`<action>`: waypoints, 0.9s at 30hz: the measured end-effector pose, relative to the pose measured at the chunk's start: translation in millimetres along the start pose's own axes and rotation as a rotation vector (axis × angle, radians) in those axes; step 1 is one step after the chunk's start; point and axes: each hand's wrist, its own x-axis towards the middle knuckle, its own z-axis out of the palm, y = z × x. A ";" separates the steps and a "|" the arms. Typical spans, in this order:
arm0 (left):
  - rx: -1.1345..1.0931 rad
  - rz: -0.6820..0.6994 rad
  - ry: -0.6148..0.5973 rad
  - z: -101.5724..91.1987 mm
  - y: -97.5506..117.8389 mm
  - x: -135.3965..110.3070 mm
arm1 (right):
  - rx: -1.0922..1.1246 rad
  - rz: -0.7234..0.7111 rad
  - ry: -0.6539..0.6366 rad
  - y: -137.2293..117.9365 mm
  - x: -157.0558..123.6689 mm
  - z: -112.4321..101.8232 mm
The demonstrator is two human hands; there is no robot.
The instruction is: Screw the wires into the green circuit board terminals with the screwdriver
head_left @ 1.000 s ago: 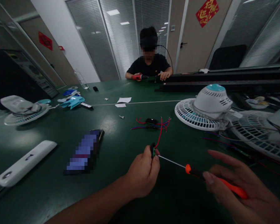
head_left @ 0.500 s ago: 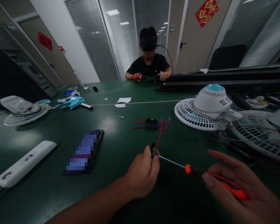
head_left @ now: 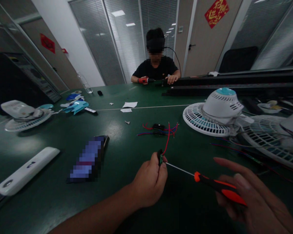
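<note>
My left hand point(head_left: 150, 182) is closed in a pinch on a small black and green part point(head_left: 160, 157) with a red wire point(head_left: 166, 139) running up from it. My right hand point(head_left: 254, 201) holds an orange-and-black screwdriver point(head_left: 219, 187) by its handle, index finger stretched out above it. The thin metal shaft point(head_left: 179, 169) points left and its tip meets the small part. Beyond lies a bundle of red and blue wires with black parts point(head_left: 158, 128) on the green table point(head_left: 127, 146).
White fan grilles and a fan motor housing point(head_left: 219, 110) sit to the right, another fan part point(head_left: 23, 113) far left. A white remote-like bar point(head_left: 26, 170) and a blurred phone point(head_left: 88, 159) lie to the left. A person point(head_left: 156, 65) works across the table.
My right hand has shifted its hold on the screwdriver handle, fingers moving along it; the shaft tip stays at the small part. My left hand has not moved.
</note>
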 end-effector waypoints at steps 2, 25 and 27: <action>-0.001 -0.004 0.014 0.6 -0.4 -0.2 | -0.030 0.038 0.029 -4.2 -0.7 1.9; -0.009 -0.001 0.005 0.2 0.7 -0.6 | -0.165 -0.238 0.075 -6.1 -7.1 5.9; -0.007 0.000 -0.003 -0.2 1.5 -0.5 | -0.175 -0.248 0.070 -6.0 -7.2 6.0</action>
